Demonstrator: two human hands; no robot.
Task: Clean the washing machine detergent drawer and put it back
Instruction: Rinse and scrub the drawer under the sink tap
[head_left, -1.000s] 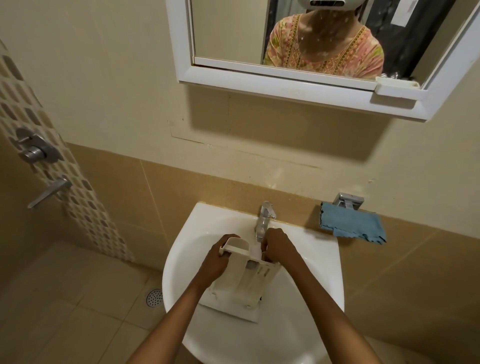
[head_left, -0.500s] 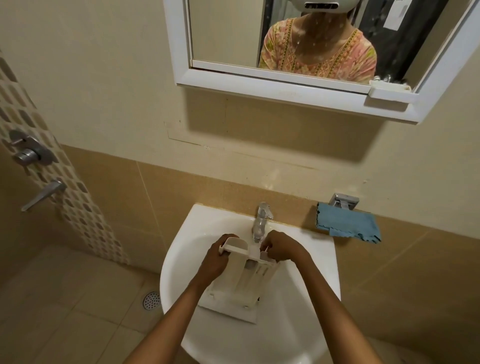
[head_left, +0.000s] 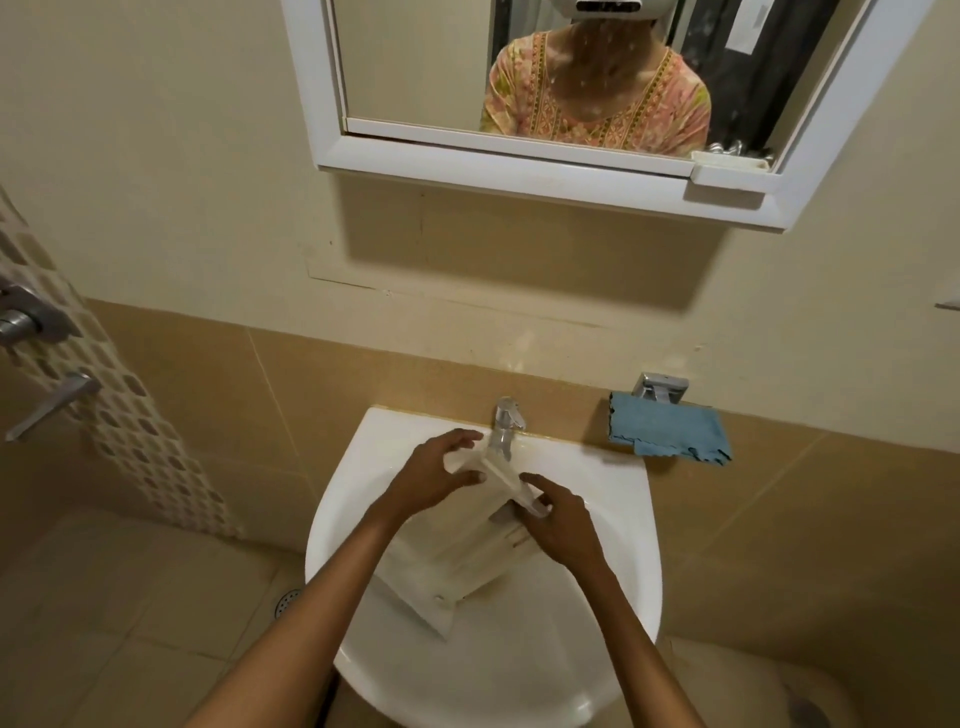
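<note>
Both hands are holding the detergent drawer (head_left: 462, 556): left hand (head_left: 431, 478) clamped nearest the tap (head_left: 505, 426), right hand (head_left: 558, 525) seemingly pinching its side. Its long axis is slanting away from the tap.

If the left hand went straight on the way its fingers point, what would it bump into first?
Most likely the tap. The left hand holds the drawer by its top end, fingers pointing at the tap close by, though depth is hard to judge.
</note>
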